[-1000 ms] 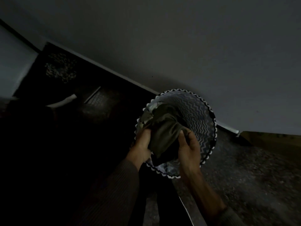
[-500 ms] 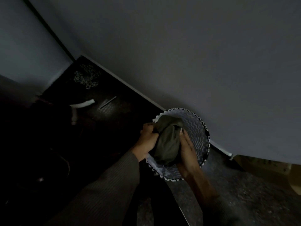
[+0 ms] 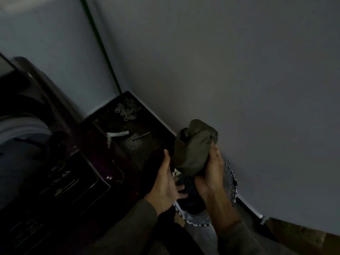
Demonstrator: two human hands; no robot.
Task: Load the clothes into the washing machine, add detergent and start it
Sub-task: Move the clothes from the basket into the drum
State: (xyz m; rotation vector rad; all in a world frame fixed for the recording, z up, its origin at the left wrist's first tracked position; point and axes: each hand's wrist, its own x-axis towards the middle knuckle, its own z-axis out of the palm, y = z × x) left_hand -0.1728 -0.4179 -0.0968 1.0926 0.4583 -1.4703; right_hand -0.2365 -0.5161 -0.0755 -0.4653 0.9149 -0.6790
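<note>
A bundle of olive-green clothes [image 3: 193, 150] is gripped from the right side by my right hand [image 3: 211, 173], raised above a laundry basket with a zigzag-patterned rim [image 3: 230, 183]. Dark clothes [image 3: 191, 199] lie inside the basket. My left hand [image 3: 165, 183] is held just left of the bundle, thumb up and fingers spread toward it, holding nothing that I can make out. The dark maroon washing machine [image 3: 95, 168] stands at the left, its control panel [image 3: 64, 186] facing me and a pale drum rim [image 3: 22, 124] at the far left edge.
The room is dim. A grey wall rises close behind the basket. A green cord [image 3: 99, 45] runs down the wall corner. On the dark floor behind the machine lie a chain-like heap [image 3: 127, 109] and a white strip [image 3: 117, 134]. A cardboard box [image 3: 303, 234] sits bottom right.
The olive bundle has come up out of the basket. My left hand has let go of it. The view has swung left, bringing the washing machine into sight.
</note>
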